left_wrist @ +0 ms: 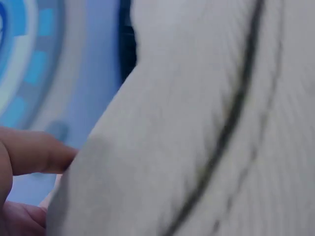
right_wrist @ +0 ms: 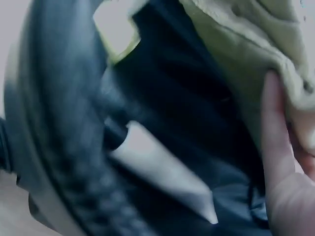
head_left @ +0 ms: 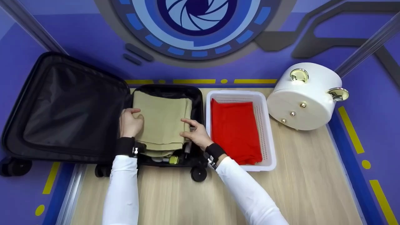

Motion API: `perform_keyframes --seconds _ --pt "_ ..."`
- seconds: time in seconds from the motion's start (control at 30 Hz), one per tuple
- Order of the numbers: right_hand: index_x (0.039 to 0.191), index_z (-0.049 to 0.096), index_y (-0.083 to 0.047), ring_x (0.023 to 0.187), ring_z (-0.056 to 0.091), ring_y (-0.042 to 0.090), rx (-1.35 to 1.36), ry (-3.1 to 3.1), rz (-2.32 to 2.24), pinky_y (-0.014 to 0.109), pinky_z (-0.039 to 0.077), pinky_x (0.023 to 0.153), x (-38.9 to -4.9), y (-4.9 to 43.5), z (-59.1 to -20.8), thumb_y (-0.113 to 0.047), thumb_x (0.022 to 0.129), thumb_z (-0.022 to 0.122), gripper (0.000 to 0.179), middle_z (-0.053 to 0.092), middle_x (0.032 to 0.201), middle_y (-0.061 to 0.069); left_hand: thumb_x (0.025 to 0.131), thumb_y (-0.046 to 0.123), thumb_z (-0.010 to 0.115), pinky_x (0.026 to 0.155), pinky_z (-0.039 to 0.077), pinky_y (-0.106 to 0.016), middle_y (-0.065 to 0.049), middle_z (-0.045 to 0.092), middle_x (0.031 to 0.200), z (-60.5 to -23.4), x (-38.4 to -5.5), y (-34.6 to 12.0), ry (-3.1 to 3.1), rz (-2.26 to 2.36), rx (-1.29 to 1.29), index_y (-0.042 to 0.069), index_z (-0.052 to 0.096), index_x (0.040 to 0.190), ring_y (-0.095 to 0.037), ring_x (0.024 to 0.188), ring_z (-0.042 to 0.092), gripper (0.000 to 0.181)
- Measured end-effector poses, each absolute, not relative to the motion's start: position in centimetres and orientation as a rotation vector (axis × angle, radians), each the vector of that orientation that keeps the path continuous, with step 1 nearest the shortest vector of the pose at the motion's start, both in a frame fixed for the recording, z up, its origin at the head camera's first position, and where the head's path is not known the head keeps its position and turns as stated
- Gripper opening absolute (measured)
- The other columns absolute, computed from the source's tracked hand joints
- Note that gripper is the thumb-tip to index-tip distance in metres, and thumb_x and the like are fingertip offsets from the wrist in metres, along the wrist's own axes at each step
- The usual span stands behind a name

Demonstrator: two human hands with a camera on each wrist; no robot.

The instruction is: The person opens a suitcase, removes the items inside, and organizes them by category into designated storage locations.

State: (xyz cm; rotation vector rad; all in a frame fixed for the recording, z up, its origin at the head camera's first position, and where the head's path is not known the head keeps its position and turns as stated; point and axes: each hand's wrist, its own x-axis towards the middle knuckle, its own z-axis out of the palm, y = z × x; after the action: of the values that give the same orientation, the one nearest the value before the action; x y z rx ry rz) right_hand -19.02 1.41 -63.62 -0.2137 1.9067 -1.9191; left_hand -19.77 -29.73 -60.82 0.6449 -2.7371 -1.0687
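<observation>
A folded khaki cloth (head_left: 161, 122) lies in the right half of an open black suitcase (head_left: 199, 100). My left hand (head_left: 130, 122) grips its left edge; in the left wrist view, fingers (left_wrist: 39, 152) meet the edge of the cloth (left_wrist: 162, 123), and the rest of their hold is hidden. At the right edge, my right hand (head_left: 198, 134) pinches the cloth between thumb and fingers. The right wrist view shows the thumb (right_wrist: 276, 128) against the cloth's edge (right_wrist: 246, 44). Below the cloth, a white tube-like item (right_wrist: 165, 172) and a yellow-green item (head_left: 173, 160) lie in the suitcase.
The suitcase lid (head_left: 68, 106) lies opened to the left. Right of the suitcase stands a white plastic basket (head_left: 272, 150) with a folded red cloth (head_left: 236, 131) in it. Further right is a white rounded case (head_left: 300, 103) with gold ear-like parts. A patterned blue wall (head_left: 93, 40) closes the back.
</observation>
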Motion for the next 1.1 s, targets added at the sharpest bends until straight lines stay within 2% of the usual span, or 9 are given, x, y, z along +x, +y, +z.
perform_keyframes --seconds 0.17,0.27,0.37,0.47,0.6,0.73,0.9,1.0,1.1 --pt "0.156 0.065 -0.007 0.084 0.067 0.012 -0.129 1.844 -2.059 0.019 0.058 0.069 -19.0 3.2 -61.0 0.010 0.089 0.074 0.069 0.052 0.168 0.018 0.094 0.011 0.064 0.120 0.047 -0.054 -0.027 0.070 0.137 -52.6 -17.4 -24.8 -2.607 -1.194 0.528 -0.001 0.077 0.129 -0.047 0.138 0.062 0.040" --pt "0.155 0.065 -0.006 0.080 0.067 0.011 -0.110 1.825 -2.129 0.020 0.058 0.068 -19.2 4.7 -59.4 0.012 0.089 0.071 0.069 0.053 0.167 0.017 0.096 0.007 0.062 0.122 0.045 -0.054 -0.030 0.069 0.140 -49.3 -16.5 -22.4 -2.556 -1.244 0.465 -0.006 0.073 0.132 -0.047 0.140 0.061 0.040" --pt "0.154 0.066 -0.006 0.079 0.066 0.013 -0.124 1.849 -2.174 0.021 0.057 0.067 -19.6 6.2 -58.1 0.013 0.088 0.069 0.068 0.055 0.164 0.015 0.098 0.005 0.062 0.118 0.047 -0.049 -0.029 0.070 0.139 -48.1 -16.4 -20.9 -2.516 -1.270 0.409 -0.006 0.073 0.131 -0.044 0.136 0.063 0.037" --pt "0.153 0.067 -0.004 0.091 0.071 0.017 -0.155 1.909 -2.201 0.023 0.060 0.072 -19.9 7.9 -57.0 0.014 0.087 0.067 0.068 0.058 0.161 0.015 0.099 0.004 0.064 0.110 0.048 -0.044 -0.027 0.071 0.136 -47.8 -16.7 -19.5 -2.471 -1.305 0.342 -0.006 0.074 0.129 -0.041 0.128 0.066 0.032" --pt "0.150 0.068 0.000 0.116 0.067 0.016 -0.202 2.051 -2.225 0.021 0.059 0.091 -20.0 11.2 -56.1 0.015 0.085 0.066 0.067 0.062 0.157 0.018 0.097 0.000 0.069 0.109 0.051 -0.044 -0.027 0.073 0.130 -48.5 -16.8 -16.4 -2.373 -1.372 0.199 -0.007 0.075 0.124 -0.042 0.124 0.068 0.029" --pt "0.148 0.066 0.009 0.134 0.060 0.008 -0.232 2.182 -2.253 0.020 0.048 0.114 -19.6 15.6 -56.1 0.019 0.081 0.061 0.067 0.062 0.154 0.027 0.093 -0.007 0.068 0.117 0.052 -0.051 -0.027 0.073 0.126 -50.4 -16.9 -12.0 -2.318 -1.402 -0.033 -0.008 0.076 0.122 -0.044 0.128 0.068 0.030" --pt "0.151 0.062 0.010 0.140 0.055 0.004 -0.119 2.319 -2.173 0.016 0.041 0.121 -18.9 21.0 -57.2 0.021 0.083 0.054 0.069 0.058 0.158 0.028 0.095 -0.013 0.064 0.121 0.052 -0.051 -0.024 0.073 0.133 -53.5 -16.9 -6.8 -2.379 -1.477 -0.214 -0.006 0.076 0.129 -0.042 0.132 0.069 0.036" --pt "0.155 0.060 0.007 0.149 0.051 0.015 -0.010 2.378 -2.064 0.019 0.037 0.124 -18.6 23.6 -58.5 0.019 0.087 0.053 0.069 0.055 0.163 0.027 0.098 -0.013 0.063 0.120 0.054 -0.048 -0.022 0.072 0.138 -56.2 -16.9 -4.7 -2.418 -1.553 -0.239 -0.003 0.076 0.134 -0.040 0.134 0.069 0.040" --pt "0.160 0.054 0.007 0.164 0.040 0.034 0.040 2.395 -1.904 0.034 0.026 0.139 -18.4 25.3 -60.4 0.019 0.090 0.051 0.071 0.046 0.171 0.029 0.098 -0.010 0.061 0.120 0.055 -0.042 -0.018 0.071 0.142 -61.3 -17.3 -3.3 -2.464 -1.506 -0.277 0.000 0.076 0.138 -0.036 0.137 0.069 0.044"
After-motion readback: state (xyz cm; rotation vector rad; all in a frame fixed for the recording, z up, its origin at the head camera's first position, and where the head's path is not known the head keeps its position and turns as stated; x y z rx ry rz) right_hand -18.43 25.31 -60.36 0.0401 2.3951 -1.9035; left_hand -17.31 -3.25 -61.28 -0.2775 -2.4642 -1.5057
